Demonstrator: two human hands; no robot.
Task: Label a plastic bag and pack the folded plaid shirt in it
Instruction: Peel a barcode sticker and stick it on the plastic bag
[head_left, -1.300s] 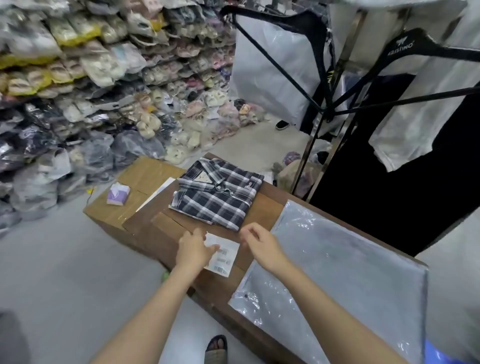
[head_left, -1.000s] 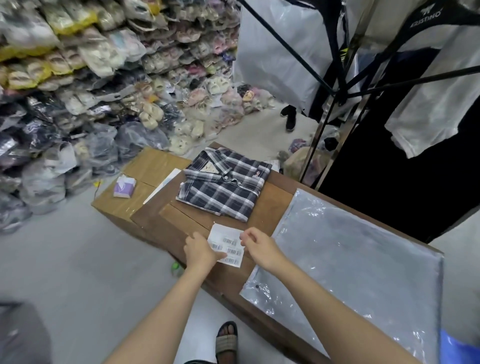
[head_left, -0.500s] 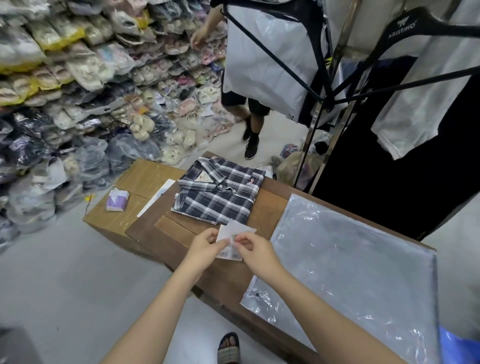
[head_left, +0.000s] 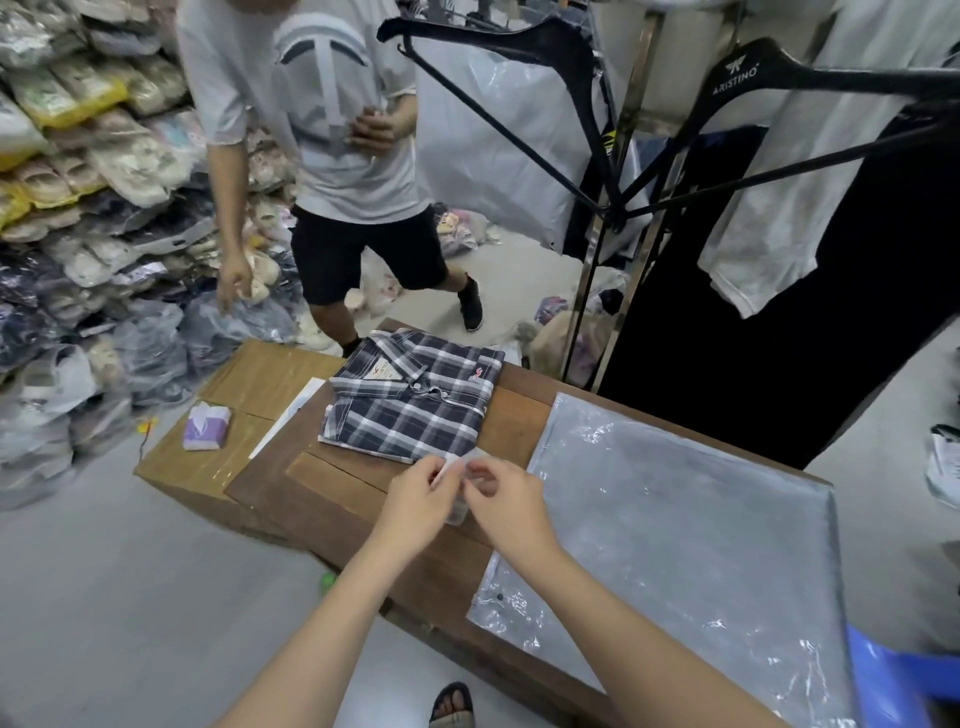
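A folded dark plaid shirt lies on the far left part of the brown wooden table. A large clear plastic bag lies flat on the table's right side. Just in front of the shirt, my left hand and my right hand are raised above the table, both pinching a small white label sheet. Most of the label is hidden behind my fingers.
A cardboard box with a purple tissue pack adjoins the table's left. A person in a grey shirt stands beyond the table. Bagged goods pile up on the left. Black hangers and a garment rack stand at the back right.
Both hands picked the label sheet up off the table and lifted it. A person walked into view beyond the table, coming closer.
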